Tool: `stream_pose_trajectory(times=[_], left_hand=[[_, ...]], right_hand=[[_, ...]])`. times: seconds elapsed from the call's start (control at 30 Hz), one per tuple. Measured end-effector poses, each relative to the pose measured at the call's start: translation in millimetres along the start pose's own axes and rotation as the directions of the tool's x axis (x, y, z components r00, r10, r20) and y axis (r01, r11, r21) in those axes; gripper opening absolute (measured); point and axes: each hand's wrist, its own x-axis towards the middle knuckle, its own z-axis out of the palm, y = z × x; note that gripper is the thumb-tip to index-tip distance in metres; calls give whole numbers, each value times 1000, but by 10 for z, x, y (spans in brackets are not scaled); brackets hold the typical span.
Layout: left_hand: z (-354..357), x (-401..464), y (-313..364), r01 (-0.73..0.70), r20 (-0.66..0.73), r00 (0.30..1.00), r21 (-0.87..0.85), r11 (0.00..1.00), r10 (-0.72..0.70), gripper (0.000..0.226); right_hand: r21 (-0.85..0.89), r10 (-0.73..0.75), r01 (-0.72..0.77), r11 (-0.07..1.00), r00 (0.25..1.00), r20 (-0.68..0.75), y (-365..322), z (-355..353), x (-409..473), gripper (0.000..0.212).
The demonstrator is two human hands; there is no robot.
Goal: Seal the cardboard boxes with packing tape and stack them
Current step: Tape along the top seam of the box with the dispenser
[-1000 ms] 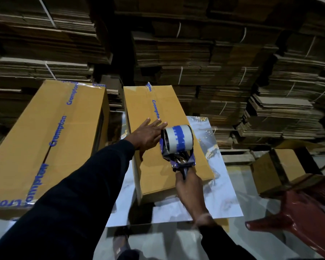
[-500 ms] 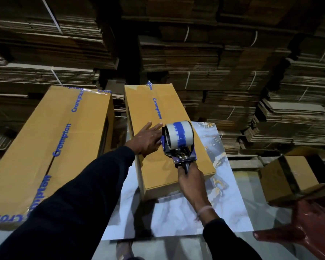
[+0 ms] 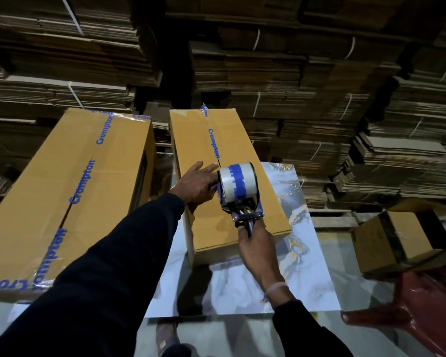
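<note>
Tape printed "Crompton" (image 3: 213, 143) ran down the centre seam of the narrow cardboard box (image 3: 232, 217), which lay lengthwise on a marbled sheet (image 3: 301, 279) at the middle of the view. At the box's near half, the tape dispenser (image 3: 238, 191) stood on the lid with its white-and-blue roll upright. The right hand (image 3: 258, 249), at 6 o'clock of the dispenser, gripped its handle, fingers curled round it. The left hand (image 3: 197, 185), at 9 o'clock of the roll and just beside it, lay flat on the lid with fingers straight and fairly wide, pressing the top; whether its fingertips touched the roll could not be told. Both arms wore dark sleeves (image 3: 119, 266), and a pale band sat on the right wrist.

At 9 o'clock of the narrow box stood a larger taped box (image 3: 62, 197), with the same blue lettering along its seam and across its ends. At 3 to 4 o'clock, well apart, a small open carton (image 3: 394, 238) rested by a red plastic chair (image 3: 422, 305). From 10 through 2 o'clock, bundles of flattened cardboard (image 3: 294, 81), tied with white strapping, were piled high.
</note>
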Motion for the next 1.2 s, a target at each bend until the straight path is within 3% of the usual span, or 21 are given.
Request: stream_pose_trajectory(times=[0.4,0.6,0.8,0.93,1.0,1.1,1.2], left_hand=[[102,69,-93,-24,51,999,73,997,20,50],[56,0,-1,-33,36,999,63,997,31,51],[179,-316,182,-187,47,981,-30,982,188,56],[182,-612,253,-281,7,958,-153,947,285,73],[121,-713,294,-313,61,942,-184,932,329,87],[74,-791,380,-318,211,924,-38,947,318,106],[106,-774,478,-321,269,921,115,940,282,124]], right_hand=[[50,-56,62,997,993,-105,653,-83,-841,35],[96,-56,67,993,992,-117,837,-28,-923,31],[114,-43,60,992,988,-145,859,36,-884,23],[137,-72,91,986,988,-133,841,1,-880,20],[135,-83,100,986,988,-131,838,-8,-881,21],[127,-72,91,988,986,-149,831,-1,-888,22],[146,-37,58,988,990,-139,791,-16,-903,19]])
